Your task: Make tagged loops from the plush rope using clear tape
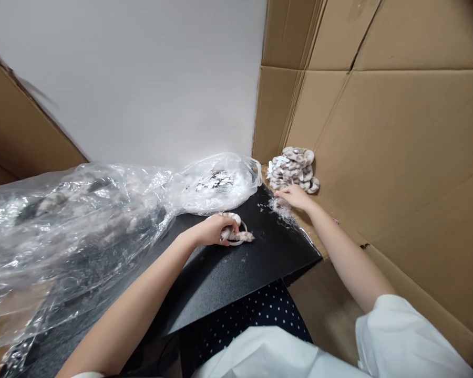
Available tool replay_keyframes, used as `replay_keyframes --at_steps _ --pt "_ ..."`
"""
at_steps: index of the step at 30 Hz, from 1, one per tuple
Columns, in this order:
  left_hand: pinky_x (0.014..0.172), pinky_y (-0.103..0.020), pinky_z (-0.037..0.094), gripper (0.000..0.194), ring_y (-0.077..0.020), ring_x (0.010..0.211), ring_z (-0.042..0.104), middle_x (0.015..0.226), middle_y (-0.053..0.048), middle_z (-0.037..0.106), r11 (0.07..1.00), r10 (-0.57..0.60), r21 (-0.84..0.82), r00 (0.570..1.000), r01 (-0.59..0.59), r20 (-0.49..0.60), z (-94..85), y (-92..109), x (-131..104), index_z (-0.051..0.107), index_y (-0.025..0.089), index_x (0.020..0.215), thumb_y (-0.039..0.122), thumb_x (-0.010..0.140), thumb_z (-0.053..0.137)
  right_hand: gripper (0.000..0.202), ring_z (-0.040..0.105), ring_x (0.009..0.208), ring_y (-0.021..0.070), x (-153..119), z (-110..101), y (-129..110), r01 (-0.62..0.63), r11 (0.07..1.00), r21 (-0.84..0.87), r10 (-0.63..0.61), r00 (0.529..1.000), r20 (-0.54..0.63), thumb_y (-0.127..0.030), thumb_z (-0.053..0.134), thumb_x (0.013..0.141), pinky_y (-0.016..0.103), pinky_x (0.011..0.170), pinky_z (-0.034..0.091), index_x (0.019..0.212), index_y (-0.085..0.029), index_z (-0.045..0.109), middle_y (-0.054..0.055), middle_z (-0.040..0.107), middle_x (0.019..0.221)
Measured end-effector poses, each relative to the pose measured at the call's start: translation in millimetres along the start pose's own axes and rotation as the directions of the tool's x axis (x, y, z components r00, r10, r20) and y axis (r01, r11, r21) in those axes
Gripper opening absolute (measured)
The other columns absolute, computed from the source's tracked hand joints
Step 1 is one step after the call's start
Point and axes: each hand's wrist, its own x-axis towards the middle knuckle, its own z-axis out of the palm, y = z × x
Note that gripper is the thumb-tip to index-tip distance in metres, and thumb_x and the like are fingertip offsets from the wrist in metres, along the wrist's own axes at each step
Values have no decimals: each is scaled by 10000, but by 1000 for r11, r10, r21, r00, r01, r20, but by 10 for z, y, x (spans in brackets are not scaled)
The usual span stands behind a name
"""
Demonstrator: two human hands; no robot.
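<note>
My left hand (215,230) is closed around a hoop (242,242) and a fluffy brown-and-white strip (242,236) just above the black tabletop. A white band shows along part of the hoop, and the strip's loose end sticks out to the right. At the far right of the table, my right hand (295,197) has its fingertips pinched together over loose fluff (281,207). What those fingertips hold is too small to make out. Just beyond them sits a pile of fluffy rings (295,165) with white tags among them.
A clear plastic bag (102,220) of fluffy pieces covers the table's left side. Near the back lies another clear bag (220,184) with white and dark bits. Cardboard panels (410,147) stand on the right, and the black tabletop (220,273) has its front edge toward me.
</note>
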Motion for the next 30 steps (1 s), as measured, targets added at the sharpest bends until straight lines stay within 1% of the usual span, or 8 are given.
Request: replay_keyframes --at_steps 8,12,14,16,18,23,26,30 --pt "625 -233 403 305 -164 705 602 781 -14 687 998 10 -62 999 -12 -39 16 35 1 697 193 784 16 603 526 115 684 782 219 -19 -16 -15 -83 995 -55 79 994 -73 -140 717 655 314 773 492 753 -164 773 64 765 811" --pt "592 -236 441 169 -154 655 610 742 -20 685 955 -75 -296 983 23 -168 -238 90 -76 679 162 774 104 618 649 191 682 751 242 -151 -25 -193 -83 995 -60 77 992 -101 -254 621 791 354 769 499 723 -143 761 80 749 753" --pt "563 -237 457 161 -145 629 605 732 -20 676 921 -160 -389 935 25 -318 -430 127 -160 666 160 748 191 606 735 218 685 838 251 -326 77 -390 -36 998 -49 31 995 -97 -272 583 829 372 829 496 806 -153 765 86 756 852" --pt "545 -238 470 215 -139 619 606 733 -19 668 889 -258 -458 816 -9 -517 -630 169 -269 655 159 733 237 581 787 241 658 1006 252 -574 292 -660 105 994 -8 -105 994 -40 -304 576 851 389 935 470 973 -187 748 83 737 1045" --pt "517 -228 464 267 -128 603 596 711 -10 656 867 -315 -487 642 -106 -699 -812 210 -391 648 158 726 226 535 822 366 584 1174 260 -840 603 -972 274 960 51 -279 954 114 -380 538 888 426 1032 419 1167 -188 676 105 661 1235" --pt "515 -221 453 344 -86 570 539 640 27 606 890 -230 -296 220 -346 -948 -1135 289 -682 622 156 703 134 442 845 704 198 1459 313 -1165 1470 -1708 504 859 89 -484 744 461 -518 460 911 542 1153 233 1463 -96 346 163 254 1559" --pt "503 -219 430 371 -77 553 517 614 45 570 916 -159 -180 87 -357 -983 -1257 305 -812 594 160 695 135 425 847 696 84 1483 294 -1056 1829 -2010 593 803 63 -541 679 496 -512 415 933 582 1163 162 1484 -108 285 150 163 1585" --pt "498 -218 413 380 -74 537 515 606 53 547 927 -83 -84 18 -364 -996 -1341 291 -906 572 149 679 182 430 857 653 127 1480 268 -858 2060 -2148 638 770 23 -563 661 497 -496 405 945 578 1171 126 1473 -124 311 148 203 1575"
